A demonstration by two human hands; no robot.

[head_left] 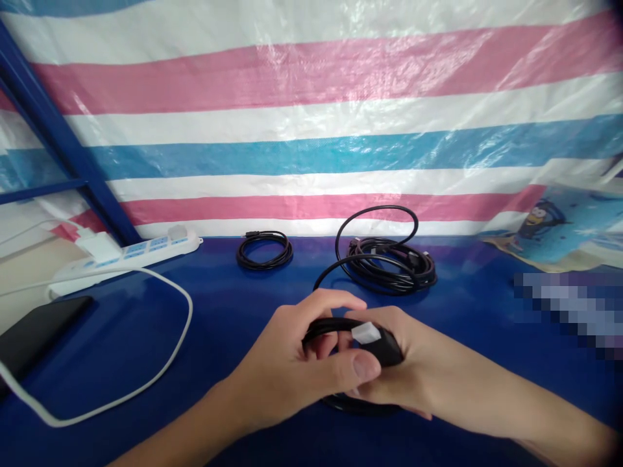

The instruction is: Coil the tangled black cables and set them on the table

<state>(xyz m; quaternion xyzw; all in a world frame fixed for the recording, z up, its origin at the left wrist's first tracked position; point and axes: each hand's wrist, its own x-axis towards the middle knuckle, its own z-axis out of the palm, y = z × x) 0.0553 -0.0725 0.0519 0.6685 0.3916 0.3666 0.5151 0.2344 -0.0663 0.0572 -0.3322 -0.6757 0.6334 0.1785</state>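
At lower centre, a coiled black cable (363,337) is gripped by the left hand (287,366), thumb laid across, and cupped by the closed right hand (394,376).

A makeshift work booth: striped tarpaulin wall (311,130), blue tabletop (219,305) (white power strip (126,256) plugged in).

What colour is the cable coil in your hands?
Black, with a white tab on it; the cable coil shows best in the head view.

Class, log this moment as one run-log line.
left hand: shut on coiled black cable | right hand: shut on coiled black cable | behind: two cable coils, power strip | surface: blue table
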